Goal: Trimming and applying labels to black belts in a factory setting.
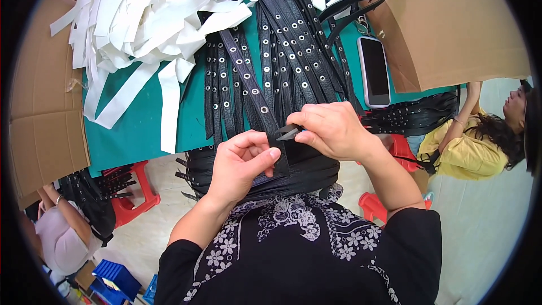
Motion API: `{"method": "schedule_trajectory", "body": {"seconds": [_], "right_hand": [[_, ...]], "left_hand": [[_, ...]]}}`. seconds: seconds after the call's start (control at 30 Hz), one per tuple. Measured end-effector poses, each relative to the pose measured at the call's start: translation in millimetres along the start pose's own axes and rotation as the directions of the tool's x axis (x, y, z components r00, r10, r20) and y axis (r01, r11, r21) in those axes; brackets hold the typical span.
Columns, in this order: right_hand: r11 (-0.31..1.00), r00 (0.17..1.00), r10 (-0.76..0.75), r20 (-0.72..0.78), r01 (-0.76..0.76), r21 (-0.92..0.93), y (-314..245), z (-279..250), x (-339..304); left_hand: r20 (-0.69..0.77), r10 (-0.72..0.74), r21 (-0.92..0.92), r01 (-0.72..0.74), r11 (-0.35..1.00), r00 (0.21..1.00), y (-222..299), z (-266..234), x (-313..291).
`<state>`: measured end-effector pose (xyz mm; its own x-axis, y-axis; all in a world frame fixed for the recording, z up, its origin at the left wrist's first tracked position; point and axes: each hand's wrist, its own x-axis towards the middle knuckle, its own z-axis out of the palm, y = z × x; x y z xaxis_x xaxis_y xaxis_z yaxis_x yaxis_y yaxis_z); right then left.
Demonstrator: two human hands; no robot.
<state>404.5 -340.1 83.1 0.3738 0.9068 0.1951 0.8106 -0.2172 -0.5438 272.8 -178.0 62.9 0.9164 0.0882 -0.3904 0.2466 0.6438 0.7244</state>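
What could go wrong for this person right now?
The right hand holds a pointed metal tool very near the thumb of the left hand, so a slip might nick it, or scratch the black strap held there. The phone lies close to the near edge of the green table, so a stray elbow could perhaps knock it off.

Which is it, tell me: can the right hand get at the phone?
Likely yes: the phone lies uncovered just beyond the right hand, the way between them looks open, though that hand's grip on a small bladed tool would probably have to loosen first.
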Motion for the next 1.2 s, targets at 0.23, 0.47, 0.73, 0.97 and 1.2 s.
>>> {"method": "schedule_trajectory", "body": {"seconds": [0.23,0.47,0.73,0.97,1.2], "right_hand": [[0.999,0.999,-0.038,0.034,0.038,-0.008,3.4,-4.1,7.8],[0.999,0.999,-0.031,-0.036,0.031,-0.012,6.6,-0.3,7.3],[0.992,0.994,-0.113,0.004,0.113,-0.056,3.3,-5.6,11.3],[0.999,0.994,-0.034,-0.107,0.031,-0.026,4.0,-1.5,5.2],[0.999,0.998,-0.042,0.036,0.043,-0.033,-10.5,-9.1,-9.5]], "left_hand": [[0.018,0.015,0.028,-0.015,0.999,1.000,0.0,-4.5,-1.0],[-0.005,-0.122,-0.103,0.121,0.987,0.992,2.5,-5.0,-2.7],[-0.013,-0.108,-0.111,0.105,0.988,0.994,0.6,-6.9,-4.6],[-0.014,-0.113,-0.122,0.110,0.986,0.994,3.7,-4.8,-4.6],[0.015,-0.127,-0.201,0.127,0.971,0.992,1.5,-3.5,-7.5]]}}
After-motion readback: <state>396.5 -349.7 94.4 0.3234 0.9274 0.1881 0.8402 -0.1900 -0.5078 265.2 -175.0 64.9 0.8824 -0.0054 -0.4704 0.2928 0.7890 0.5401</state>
